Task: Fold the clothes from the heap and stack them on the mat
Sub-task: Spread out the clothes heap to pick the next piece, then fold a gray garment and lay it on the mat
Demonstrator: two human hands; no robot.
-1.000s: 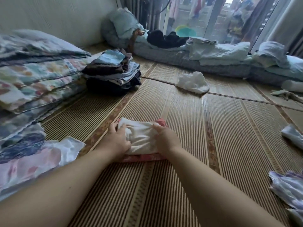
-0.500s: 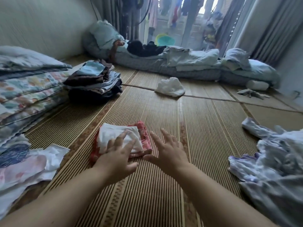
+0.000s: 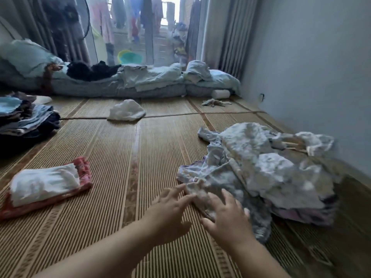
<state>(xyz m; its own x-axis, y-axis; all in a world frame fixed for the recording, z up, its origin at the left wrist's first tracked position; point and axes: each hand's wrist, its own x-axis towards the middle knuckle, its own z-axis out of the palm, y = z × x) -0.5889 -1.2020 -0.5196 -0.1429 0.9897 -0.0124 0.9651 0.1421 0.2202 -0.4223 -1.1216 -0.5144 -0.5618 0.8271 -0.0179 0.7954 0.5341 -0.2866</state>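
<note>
Left hand (image 3: 168,209) and right hand (image 3: 228,219), fingers splayed, holding nothing, at near edge of crumpled pale floral heap (image 3: 261,167). Striped woven mat (image 3: 120,147); grey wall (image 3: 311,77) just beyond heap.

Mat (image 3: 112,149) tan w/ brown stripes, heap (image 3: 267,167) pale lilac & white, folded cloth (image 3: 44,182) white, towel (image 3: 83,168) red.

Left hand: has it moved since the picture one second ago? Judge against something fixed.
Yes. The left hand left the folded white cloth and went right, to the heap.
</note>
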